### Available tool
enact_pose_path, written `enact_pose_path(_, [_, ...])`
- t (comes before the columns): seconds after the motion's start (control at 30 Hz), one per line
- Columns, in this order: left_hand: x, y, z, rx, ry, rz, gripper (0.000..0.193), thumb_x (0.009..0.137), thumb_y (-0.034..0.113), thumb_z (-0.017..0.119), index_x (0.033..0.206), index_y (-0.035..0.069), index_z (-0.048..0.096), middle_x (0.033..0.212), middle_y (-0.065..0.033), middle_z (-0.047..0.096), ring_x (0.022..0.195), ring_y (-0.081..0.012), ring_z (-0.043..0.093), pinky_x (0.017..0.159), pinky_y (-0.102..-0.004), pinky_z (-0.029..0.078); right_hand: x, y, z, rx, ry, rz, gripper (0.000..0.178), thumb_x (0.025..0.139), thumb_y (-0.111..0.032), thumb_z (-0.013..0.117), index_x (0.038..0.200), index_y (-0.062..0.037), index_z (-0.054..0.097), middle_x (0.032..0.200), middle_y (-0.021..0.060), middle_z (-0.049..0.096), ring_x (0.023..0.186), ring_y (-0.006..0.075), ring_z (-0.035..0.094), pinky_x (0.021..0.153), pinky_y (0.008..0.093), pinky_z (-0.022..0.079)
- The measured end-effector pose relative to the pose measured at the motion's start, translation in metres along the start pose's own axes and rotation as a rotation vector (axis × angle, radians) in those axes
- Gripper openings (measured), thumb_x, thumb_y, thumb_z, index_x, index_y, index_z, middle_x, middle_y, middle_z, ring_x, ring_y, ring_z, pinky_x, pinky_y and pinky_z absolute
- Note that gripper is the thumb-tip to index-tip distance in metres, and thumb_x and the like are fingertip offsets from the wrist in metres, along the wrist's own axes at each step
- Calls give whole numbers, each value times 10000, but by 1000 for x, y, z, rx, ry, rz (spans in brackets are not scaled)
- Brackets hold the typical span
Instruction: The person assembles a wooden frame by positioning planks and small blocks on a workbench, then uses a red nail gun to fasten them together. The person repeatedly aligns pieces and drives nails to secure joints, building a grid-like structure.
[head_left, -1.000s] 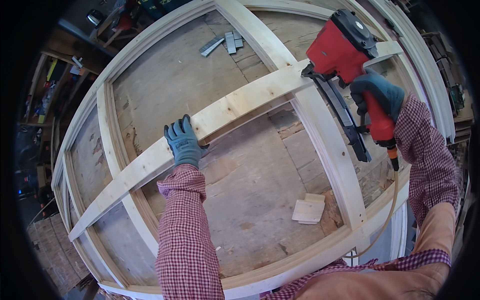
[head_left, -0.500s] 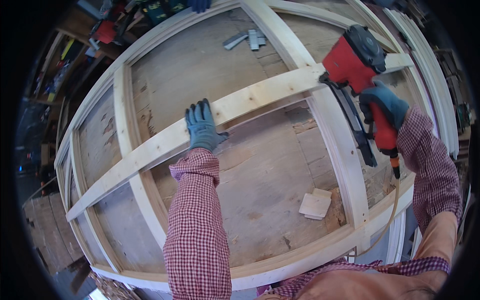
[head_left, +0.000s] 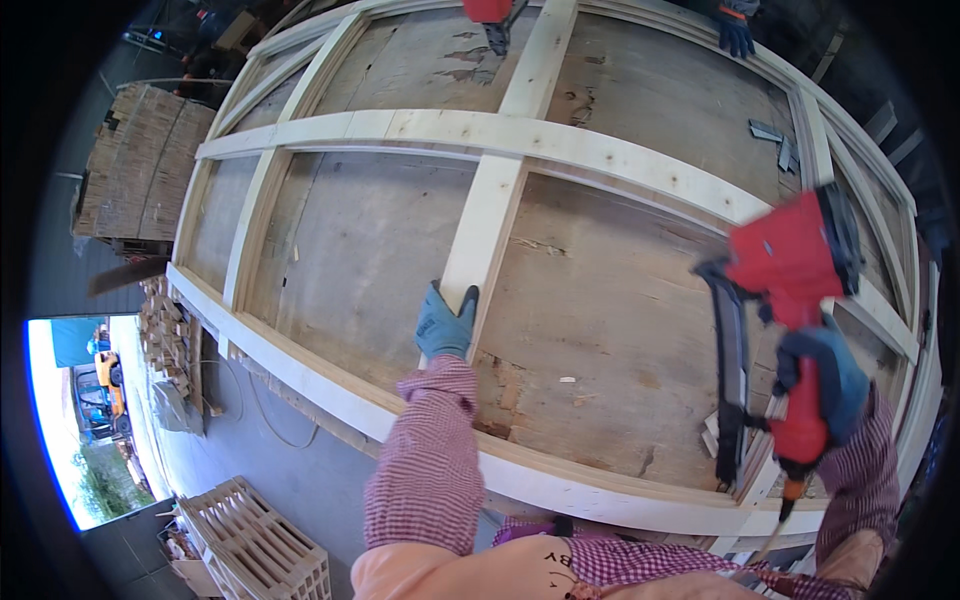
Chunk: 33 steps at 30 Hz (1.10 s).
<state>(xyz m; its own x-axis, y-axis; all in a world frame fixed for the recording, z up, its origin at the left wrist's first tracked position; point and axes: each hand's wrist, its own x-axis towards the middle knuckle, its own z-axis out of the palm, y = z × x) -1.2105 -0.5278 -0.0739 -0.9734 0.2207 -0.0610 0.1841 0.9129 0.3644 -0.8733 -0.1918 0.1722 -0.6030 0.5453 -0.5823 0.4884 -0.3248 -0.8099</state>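
A large wooden frame of pale slats lies over plywood panels. My left hand, in a blue-grey glove, grips a short crosswise slat near the frame's front rail, with thumb and fingers on either side of it. On the right, my gloved right hand is closed round the handle of a red nail gun. Its long dark magazine hangs down over the panel, and an air hose joins the handle's lower end. The nail gun is slightly blurred.
Strips of nails lie on the far right panel. At the far edge are another person's gloved hand and a second red nail gun. Bundled timber, a wooden pallet and a bright doorway are at left.
My view has shifted left along the frame. My left hand has gone from the long middle slat to a crosswise slat nearer the front. The nail gun is off the slat junction, held nearer me.
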Motion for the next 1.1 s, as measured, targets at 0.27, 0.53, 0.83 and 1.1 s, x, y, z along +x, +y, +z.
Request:
enact_pose_path(0.27, [1,12,-18,-62,-188,-124,746,792,595,633,1268,38,494,1156,-185,608,1044,-342,604,862,-434,483,184,-94,208,-42,-208,-100,150,773,-165,604,787,-19,572,646,90,560,530,200,553,567,355,528])
enact_pose_path(0.53, [6,1,-13,-90,-203,-111,784,781,603,639,1282,21,481,1140,-189,588,1005,-349,601,859,-431,479,251,-99,261,-138,-224,5,167,811,-214,602,856,-60,555,731,43,543,648,133,552,681,328,551])
enact_pose_path(0.83, [5,1,-12,-85,-179,-98,775,794,599,628,1280,16,471,1119,-191,582,992,-349,600,848,-431,479,241,-97,265,-171,-211,54,162,826,-208,588,825,-53,541,741,46,540,654,142,552,704,336,564])
enact_pose_path(1.1, [5,1,-16,-89,-189,-114,751,809,586,618,1276,15,474,1126,-193,575,1005,-350,596,852,-434,477,245,-101,277,-111,-277,97,140,791,-183,586,804,-52,539,716,45,532,619,155,539,664,318,545])
